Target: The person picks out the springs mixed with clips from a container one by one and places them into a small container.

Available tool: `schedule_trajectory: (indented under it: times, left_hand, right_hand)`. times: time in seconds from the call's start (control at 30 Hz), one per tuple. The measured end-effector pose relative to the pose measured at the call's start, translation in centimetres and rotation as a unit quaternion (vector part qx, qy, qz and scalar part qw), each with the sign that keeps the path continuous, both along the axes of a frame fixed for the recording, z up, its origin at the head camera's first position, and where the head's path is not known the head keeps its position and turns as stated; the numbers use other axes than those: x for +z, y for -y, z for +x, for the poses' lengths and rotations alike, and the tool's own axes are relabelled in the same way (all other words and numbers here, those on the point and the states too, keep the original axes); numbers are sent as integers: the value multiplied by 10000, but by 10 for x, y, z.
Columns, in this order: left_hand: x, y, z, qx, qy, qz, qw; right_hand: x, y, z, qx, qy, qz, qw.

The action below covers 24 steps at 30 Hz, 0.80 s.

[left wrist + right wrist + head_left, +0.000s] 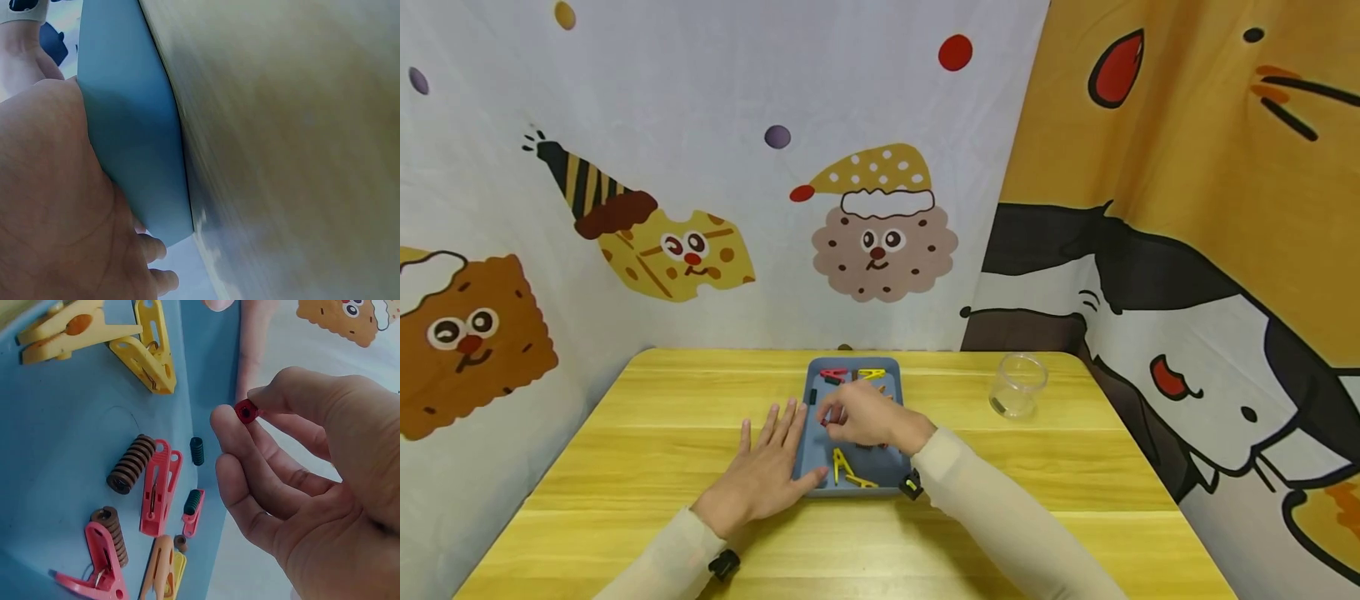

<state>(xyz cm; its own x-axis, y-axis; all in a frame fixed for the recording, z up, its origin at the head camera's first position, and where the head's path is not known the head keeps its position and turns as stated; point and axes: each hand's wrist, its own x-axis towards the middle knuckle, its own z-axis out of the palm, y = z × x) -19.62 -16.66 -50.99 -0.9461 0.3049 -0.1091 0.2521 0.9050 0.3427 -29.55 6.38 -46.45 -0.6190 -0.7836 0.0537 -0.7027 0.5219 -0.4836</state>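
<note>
Over the blue tray (816, 442), my right hand (867, 412) pinches a small red spring (246, 412) between thumb and fingertips, its round end facing the right wrist camera. My left hand (762, 473) rests with straight, spread fingers along the tray's left side, the thumb reaching over its near left corner. In the tray lie yellow clothespins (150, 350), pink clothespins (156, 494), an orange clothespin (157, 569), thick brown springs (131, 464) and small dark green springs (197, 451). My right hand hides part of the tray in the head view.
A clear round container (1021, 379) stands toward the back right of the wooden table (700, 400), with a small dark piece (997, 406) at its bottom. Behind the table hangs a cartoon-printed cloth (715, 108).
</note>
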Motion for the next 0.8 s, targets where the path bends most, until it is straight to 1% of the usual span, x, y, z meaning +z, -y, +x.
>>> schedule_trajectory:
  times: [0.2, 0.4, 0.57, 0.8]
  left_hand:
    - [0, 0, -1, 15, -17, -55, 10000]
    - [-1, -2, -1, 48, 0, -47, 10000]
    - [-1, -2, 0, 24, 17, -64, 10000]
    - [0, -2, 0, 51, -63, -66, 9999]
  right_hand:
    - [1, -8, 2, -267, 170, -115, 9994]
    - [1, -16, 5, -317, 116, -203, 9992]
    - [5, -22, 9, -340, 84, -249, 9991]
    - [6, -30, 11, -494, 58, -439, 9978]
